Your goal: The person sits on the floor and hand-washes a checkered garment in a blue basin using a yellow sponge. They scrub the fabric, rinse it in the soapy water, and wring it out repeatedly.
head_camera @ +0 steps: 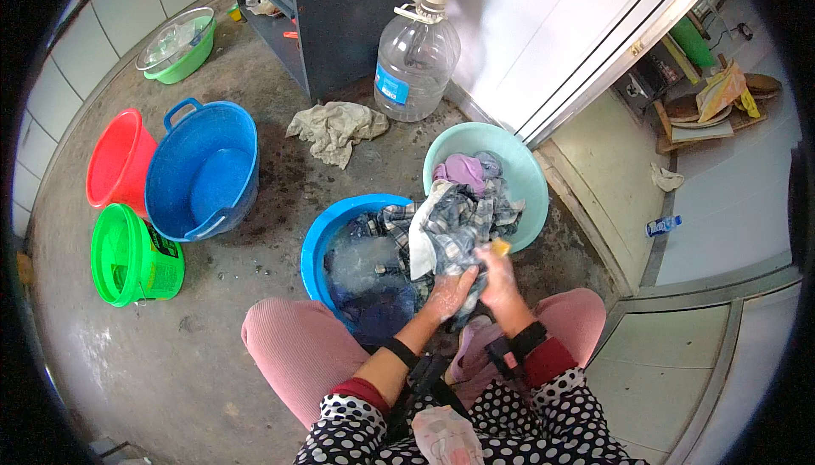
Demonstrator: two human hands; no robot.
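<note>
A wet plaid garment, with suds on it, stretches between a blue basin and a pale green basin. My left hand grips its near end. Pressed close beside it, my right hand holds a yellow piece that looks like a bar of soap. A white strip lies along the garment's left side. Cloudy water and dark cloth fill the blue basin. In the green basin sits a purple cloth beside part of the plaid garment.
Left of me stand a deep blue tub, a red bucket and a bright green bucket. A crumpled rag and a large clear water jug are ahead, near a dark shelf unit. A doorway threshold runs along the right.
</note>
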